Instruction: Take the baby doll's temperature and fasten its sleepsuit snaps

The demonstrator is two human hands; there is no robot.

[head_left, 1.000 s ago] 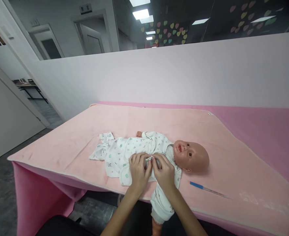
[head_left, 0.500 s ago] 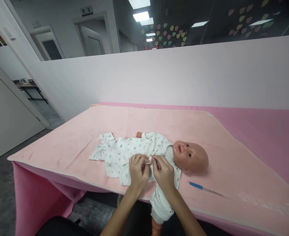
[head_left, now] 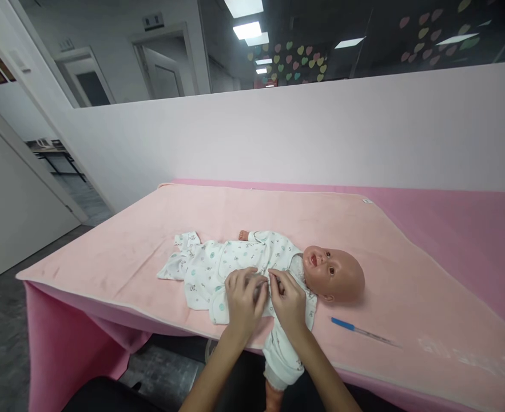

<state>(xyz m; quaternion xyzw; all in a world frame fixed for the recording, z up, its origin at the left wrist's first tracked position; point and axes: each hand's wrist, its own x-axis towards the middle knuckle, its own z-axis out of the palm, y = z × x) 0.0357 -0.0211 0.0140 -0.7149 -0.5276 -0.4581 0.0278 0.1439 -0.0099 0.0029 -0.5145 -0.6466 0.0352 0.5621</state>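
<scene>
A baby doll [head_left: 333, 273] lies on its back, head to the right, in a white printed wrap suit [head_left: 209, 266]. Above its chest, my left hand [head_left: 244, 294] has its fingers curled and thumb drawn in; what they hold, if anything, is hidden. Close beside it, my right hand [head_left: 289, 297] pinches a thin white cloth tie at the suit's front, only a sliver of which shows. The doll's near sleeve [head_left: 282, 352] hangs toward me over the table edge, under my right forearm.
A peach blanket [head_left: 119, 240] covers the table over a pink cloth [head_left: 462, 234]. Right of my hands, below the doll's head, lies a thin blue-ended stick like a thermometer or pen [head_left: 355, 329]. A white wall [head_left: 303, 137] with a window stands behind.
The white tie stretched between my hands is now mostly out of sight. My fingertips have moved slightly apart, the left ones curling differently. The doll lies as before.
</scene>
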